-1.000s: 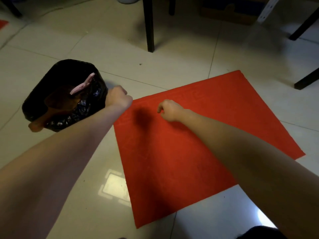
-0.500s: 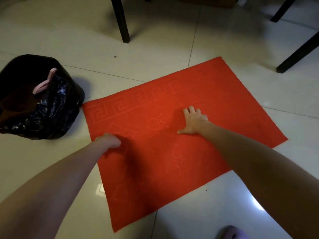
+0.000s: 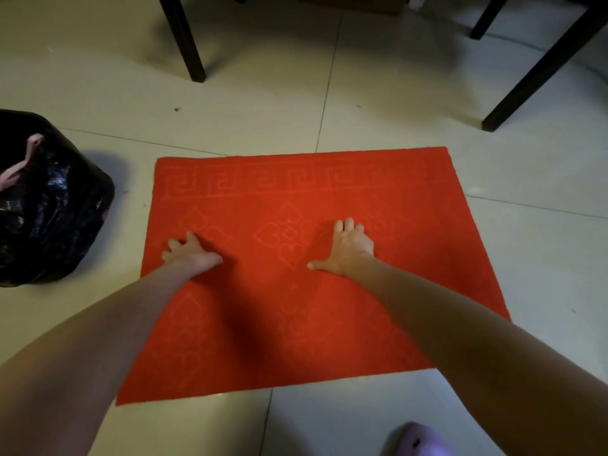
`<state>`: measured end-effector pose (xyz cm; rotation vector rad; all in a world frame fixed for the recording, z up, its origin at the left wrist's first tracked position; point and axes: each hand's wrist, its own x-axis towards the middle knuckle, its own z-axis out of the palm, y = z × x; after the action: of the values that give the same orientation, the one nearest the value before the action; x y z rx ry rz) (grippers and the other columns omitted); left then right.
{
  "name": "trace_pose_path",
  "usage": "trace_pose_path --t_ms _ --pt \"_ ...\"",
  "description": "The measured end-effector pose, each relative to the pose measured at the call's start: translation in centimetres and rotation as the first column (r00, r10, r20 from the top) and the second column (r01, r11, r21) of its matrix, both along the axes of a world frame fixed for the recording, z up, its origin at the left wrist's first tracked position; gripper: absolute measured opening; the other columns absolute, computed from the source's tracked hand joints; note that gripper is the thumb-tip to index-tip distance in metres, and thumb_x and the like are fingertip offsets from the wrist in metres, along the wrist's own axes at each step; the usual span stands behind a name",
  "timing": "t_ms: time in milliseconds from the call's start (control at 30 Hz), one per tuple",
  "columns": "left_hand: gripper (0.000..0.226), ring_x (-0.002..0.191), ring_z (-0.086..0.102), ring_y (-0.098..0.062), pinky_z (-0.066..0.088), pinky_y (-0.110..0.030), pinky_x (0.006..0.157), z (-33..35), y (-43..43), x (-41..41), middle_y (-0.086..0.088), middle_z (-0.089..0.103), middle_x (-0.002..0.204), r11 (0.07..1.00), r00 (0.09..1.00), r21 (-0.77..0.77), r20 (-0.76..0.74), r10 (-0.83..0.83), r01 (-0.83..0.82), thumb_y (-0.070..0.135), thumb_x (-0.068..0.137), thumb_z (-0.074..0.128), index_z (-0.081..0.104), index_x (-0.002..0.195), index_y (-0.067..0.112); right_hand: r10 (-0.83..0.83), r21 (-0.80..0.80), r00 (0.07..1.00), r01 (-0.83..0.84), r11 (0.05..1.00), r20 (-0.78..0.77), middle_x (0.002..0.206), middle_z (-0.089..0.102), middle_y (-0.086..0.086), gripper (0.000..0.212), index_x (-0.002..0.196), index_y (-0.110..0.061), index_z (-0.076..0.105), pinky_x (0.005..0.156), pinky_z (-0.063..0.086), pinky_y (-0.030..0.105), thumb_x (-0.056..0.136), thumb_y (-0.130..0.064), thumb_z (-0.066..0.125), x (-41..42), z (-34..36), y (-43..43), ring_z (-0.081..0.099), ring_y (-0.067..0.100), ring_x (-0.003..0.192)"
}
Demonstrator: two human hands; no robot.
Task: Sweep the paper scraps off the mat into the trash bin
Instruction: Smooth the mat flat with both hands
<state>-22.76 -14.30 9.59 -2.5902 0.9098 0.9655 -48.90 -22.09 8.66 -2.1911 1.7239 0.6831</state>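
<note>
A red mat [image 3: 296, 317] with an embossed key border lies flat on the tiled floor. My left hand [image 3: 190, 255] rests palm down on its left part, fingers spread. Palm down as well, my right hand [image 3: 348, 248] presses the mat near the middle right with straight fingers. The trash bin [image 3: 49, 209], lined with a black bag that has a pink tie, stands on the floor just left of the mat. I see no paper scraps on the mat.
Dark furniture legs stand beyond the mat: one [image 3: 184, 41] at the upper left, another [image 3: 539, 70] at the upper right. A purple slipper [image 3: 418, 439] shows at the bottom edge. Pale floor tiles surround the mat.
The mat has turned square to me. My left hand went from beside the bin onto the mat and opened flat. My right hand uncurled and lies flat.
</note>
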Motion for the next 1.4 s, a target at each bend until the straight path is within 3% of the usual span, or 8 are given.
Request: trace_pose_path --t_ms 133,367,500,767,933,1067,1233,1400 --pt "0.105 0.146 0.009 -0.041 0.019 -0.043 0.118 -0.9 -0.9 -3.6 -0.018 0.001 0.160 0.978 0.978 -0.070 -0.061 -0.201 0.196 0.056 0.077 0.070 0.008 0.156 0.028 -0.053 -0.005 0.998 0.053 0.999 0.017 0.152 0.013 0.012 0.131 0.151 -0.009 -0.001 0.099 0.042 0.035 0.060 -0.082 0.060 0.0 0.0 0.5 0.029 0.030 0.134" --pt "0.142 0.144 -0.023 -0.040 0.013 -0.058 0.116 -2.1 -0.5 -5.6 -0.014 -0.032 0.155 0.941 0.935 0.013 -0.114 -0.335 0.338 0.056 0.060 0.084 -0.025 0.149 0.031 -0.027 0.065 0.999 0.025 0.998 0.027 0.146 0.023 0.011 0.119 0.144 -0.010 0.019 0.096 0.045 0.040 0.057 -0.069 0.075 0.2 0.8 0.4 0.038 0.033 0.129" --pt "0.146 0.143 -0.023 -0.043 0.012 -0.058 0.116 -1.7 -0.6 -4.6 -0.016 -0.033 0.154 0.906 0.905 0.063 -0.102 -0.412 0.419 0.051 0.060 0.087 -0.028 0.148 0.029 -0.032 0.090 0.995 0.024 0.996 0.094 0.146 0.023 0.010 0.116 0.143 -0.012 0.020 0.090 0.048 0.040 0.055 -0.052 0.085 -0.6 0.9 1.3 0.048 0.032 0.123" --pt "0.142 0.143 -0.015 -0.049 0.007 -0.053 0.117 -0.8 -0.2 -4.6 -0.029 -0.027 0.153 0.825 0.859 0.263 -0.031 -0.511 0.501 0.055 0.068 0.080 -0.031 0.146 0.014 -0.060 0.053 0.985 0.052 0.997 0.164 0.145 0.024 0.004 0.112 0.141 -0.017 0.024 0.089 0.049 0.040 0.055 -0.055 0.085 -0.3 0.1 4.0 0.044 0.030 0.125" --pt "0.141 0.143 -0.017 -0.047 0.009 -0.053 0.117 -0.4 0.4 -4.9 -0.027 -0.029 0.153 0.846 0.878 0.250 -0.042 -0.477 0.471 0.052 0.069 0.081 -0.030 0.147 0.014 -0.024 0.016 0.984 0.021 1.000 0.177 0.142 0.029 0.001 0.109 0.140 -0.020 0.026 0.087 0.048 0.039 0.055 -0.061 0.081 -0.9 -0.1 4.5 0.038 0.023 0.127" --pt "0.146 0.144 -0.019 -0.042 0.014 -0.057 0.117 -0.9 0.6 -4.7 -0.019 -0.031 0.155 0.878 0.893 0.165 -0.074 -0.444 0.450 0.046 0.062 0.087 -0.027 0.149 0.022 0.015 -0.047 0.982 -0.006 0.999 0.191 0.137 0.034 0.002 0.105 0.136 -0.020 0.033 0.101 0.038 0.044 0.054 -0.066 0.078 -1.7 -0.3 3.9 0.032 0.024 0.131" --pt "0.143 0.145 -0.024 -0.033 0.012 -0.064 0.113 -0.9 -0.6 -6.0 -0.003 -0.034 0.156 0.855 0.844 -0.020 -0.148 -0.515 0.518 0.041 0.056 0.091 -0.018 0.148 0.045 -0.221 0.119 0.944 0.197 0.973 0.247 0.158 -0.012 -0.002 0.130 0.149 -0.039 0.002 0.109 0.010 0.068 0.048 -0.070 0.078 -4.5 -1.1 2.0 -0.013 0.028 0.146" --pt "0.143 0.144 -0.027 -0.033 0.011 -0.067 0.112 -1.3 -1.0 -6.5 -0.001 -0.038 0.154 0.862 0.851 -0.006 -0.157 -0.501 0.506 0.038 0.056 0.092 -0.017 0.147 0.049 -0.238 0.161 0.941 0.204 0.966 0.239 0.158 -0.020 -0.005 0.133 0.148 -0.041 -0.006 0.108 0.011 0.070 0.049 -0.072 0.077 -5.0 -1.6 2.6 -0.019 0.027 0.145"
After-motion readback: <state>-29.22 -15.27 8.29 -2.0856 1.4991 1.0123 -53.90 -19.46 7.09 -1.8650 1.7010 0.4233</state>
